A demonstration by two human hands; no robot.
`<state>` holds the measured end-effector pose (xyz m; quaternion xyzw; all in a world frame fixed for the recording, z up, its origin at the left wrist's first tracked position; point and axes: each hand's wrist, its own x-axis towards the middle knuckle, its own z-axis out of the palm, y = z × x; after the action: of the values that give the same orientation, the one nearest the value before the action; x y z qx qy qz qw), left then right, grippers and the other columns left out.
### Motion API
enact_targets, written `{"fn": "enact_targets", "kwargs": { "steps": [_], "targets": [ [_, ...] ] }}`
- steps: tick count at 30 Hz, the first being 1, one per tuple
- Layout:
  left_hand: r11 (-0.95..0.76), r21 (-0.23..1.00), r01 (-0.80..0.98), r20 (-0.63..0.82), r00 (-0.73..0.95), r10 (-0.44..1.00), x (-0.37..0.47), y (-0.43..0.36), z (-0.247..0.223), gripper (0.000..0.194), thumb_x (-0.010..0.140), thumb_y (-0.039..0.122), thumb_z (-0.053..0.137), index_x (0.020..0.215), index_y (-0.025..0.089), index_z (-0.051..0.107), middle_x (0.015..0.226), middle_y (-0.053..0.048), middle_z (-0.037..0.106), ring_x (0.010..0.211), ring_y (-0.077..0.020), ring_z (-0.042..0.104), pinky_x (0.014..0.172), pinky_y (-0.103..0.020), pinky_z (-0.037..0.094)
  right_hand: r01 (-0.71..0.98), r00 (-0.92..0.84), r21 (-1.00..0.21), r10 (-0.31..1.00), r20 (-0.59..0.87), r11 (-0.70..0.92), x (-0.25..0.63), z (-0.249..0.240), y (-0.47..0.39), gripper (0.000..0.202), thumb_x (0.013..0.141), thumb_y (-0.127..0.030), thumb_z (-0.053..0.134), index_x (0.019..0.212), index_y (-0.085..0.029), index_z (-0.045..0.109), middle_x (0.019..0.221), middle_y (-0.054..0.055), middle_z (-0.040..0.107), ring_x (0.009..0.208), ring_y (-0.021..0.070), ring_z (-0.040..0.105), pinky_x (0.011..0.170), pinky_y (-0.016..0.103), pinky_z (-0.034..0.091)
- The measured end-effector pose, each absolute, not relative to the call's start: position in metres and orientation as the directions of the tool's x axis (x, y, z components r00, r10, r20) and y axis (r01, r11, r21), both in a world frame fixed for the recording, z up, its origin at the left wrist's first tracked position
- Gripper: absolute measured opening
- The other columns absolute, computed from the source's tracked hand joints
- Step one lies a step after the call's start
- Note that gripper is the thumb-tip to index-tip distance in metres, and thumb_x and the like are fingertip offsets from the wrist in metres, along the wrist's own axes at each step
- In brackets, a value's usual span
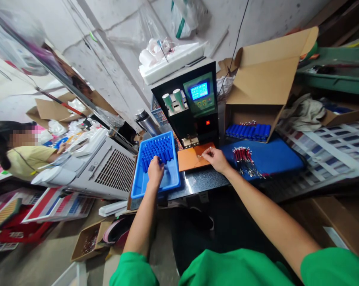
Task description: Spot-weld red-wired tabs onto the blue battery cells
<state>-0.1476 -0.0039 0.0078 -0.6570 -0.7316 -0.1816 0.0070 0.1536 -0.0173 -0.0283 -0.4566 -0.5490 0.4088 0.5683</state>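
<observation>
My left hand (pixel 156 171) reaches into the blue tray (pixel 133 186), its fingers closed at the near edge of the rows of blue cylinders (pixel 163 147); what they grip is too small to make out. Over the right part of the orange board (pixel 187 159), my right hand (pixel 215 159) pinches a small thin piece that I cannot make out. Behind the board stands a black machine (pixel 179 127) with a lit blue screen. Right of my right hand, red and dark wires (pixel 243 157) lie bunched on a blue mat (pixel 280 157).
An open cardboard box (pixel 259 91) holding blue cylinders stands behind the mat. A steel flask (pixel 148 123) is behind the tray. At the left, a person (pixel 27 159) sits beyond a grey slatted unit (pixel 115 167). White crates (pixel 322 149) stand at the right.
</observation>
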Motion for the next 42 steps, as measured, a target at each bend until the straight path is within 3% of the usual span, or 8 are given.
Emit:
{"fn": "enact_targets", "kwargs": {
  "steps": [5,8,11,14,18,26,42],
  "targets": [
    [0.021,0.479,0.877,0.318,-0.196,0.928,-0.145,-0.012,0.015,0.018,0.08,0.021,0.066,0.093,0.023,0.054,0.086,-0.003,0.068,0.079,-0.0195,0.066,0.074,-0.03,0.048,0.025,0.08,-0.972,0.968,0.237,0.236,0.154,-0.029,-0.015,0.023,0.076,-0.041,0.065,0.073,-0.018,0.064,0.077,0.005,0.068,0.073,0.0192,0.061,0.075,0.033,0.048],
    [-0.116,0.65,0.751,0.402,-0.21,0.891,-0.123,-0.014,0.024,0.022,0.079,0.028,0.069,0.093,0.022,0.054,0.085,-0.001,0.066,0.074,-0.016,0.063,0.072,-0.028,0.05,-0.017,0.053,-0.976,0.975,0.217,0.218,0.156,-0.025,-0.013,0.023,0.075,-0.04,0.065,0.072,-0.018,0.064,0.074,0.004,0.067,0.071,0.0177,0.059,0.072,0.031,0.047],
    [-0.278,0.763,0.583,0.425,-0.129,0.896,-0.085,-0.013,0.027,0.024,0.081,0.032,0.069,0.096,0.021,0.055,0.088,-0.002,0.065,0.076,-0.0143,0.063,0.072,-0.027,0.051,-0.067,0.032,-0.981,0.983,0.182,0.184,0.158,-0.02,-0.013,0.023,0.074,-0.041,0.065,0.071,-0.018,0.063,0.066,0.001,0.062,0.063,0.0153,0.055,0.065,0.029,0.045],
    [-0.318,0.816,0.483,0.391,-0.055,0.919,-0.045,-0.007,0.021,0.027,0.08,0.032,0.07,0.101,0.021,0.058,0.092,-0.003,0.067,0.075,-0.0132,0.062,0.071,-0.026,0.051,-0.096,0.018,-0.982,0.987,0.161,0.162,0.16,-0.016,-0.013,0.024,0.072,-0.042,0.066,0.069,-0.018,0.061,0.06,-0.001,0.058,0.058,0.0137,0.051,0.06,0.027,0.042],
    [-0.266,0.865,0.426,0.307,-0.03,0.951,-0.019,0.002,0.008,0.029,0.077,0.031,0.07,0.102,0.017,0.066,0.085,-0.002,0.069,0.069,-0.0125,0.06,0.068,-0.025,0.049,-0.154,0.0,-0.974,0.986,0.166,0.164,0.161,-0.016,-0.011,0.026,0.07,-0.044,0.067,0.067,-0.019,0.059,0.056,-0.002,0.055,0.054,0.0125,0.048,0.056,0.026,0.04],
    [-0.307,0.859,0.411,0.3,0.082,0.95,-0.012,0.011,0.002,0.017,0.078,0.033,0.068,0.075,0.016,0.067,0.064,0.001,0.059,0.06,-0.0125,0.052,0.059,-0.024,0.043,-0.131,0.032,-0.972,0.981,0.194,0.196,0.157,-0.018,-0.007,0.025,0.073,-0.043,0.067,0.069,-0.019,0.061,0.058,-0.002,0.057,0.056,0.0126,0.05,0.056,0.026,0.04],
    [-0.311,0.856,0.412,0.33,0.028,0.944,-0.002,0.009,-0.02,0.026,0.085,0.035,0.064,0.102,0.016,0.069,0.089,-0.005,0.073,0.08,-0.018,0.066,0.077,-0.03,0.052,-0.131,0.157,-0.974,0.974,0.162,0.184,0.148,-0.016,0.005,0.025,0.074,-0.045,0.064,0.074,-0.02,0.059,0.065,0.001,0.061,0.064,0.0173,0.059,0.062,0.029,0.048]
  ]
}}
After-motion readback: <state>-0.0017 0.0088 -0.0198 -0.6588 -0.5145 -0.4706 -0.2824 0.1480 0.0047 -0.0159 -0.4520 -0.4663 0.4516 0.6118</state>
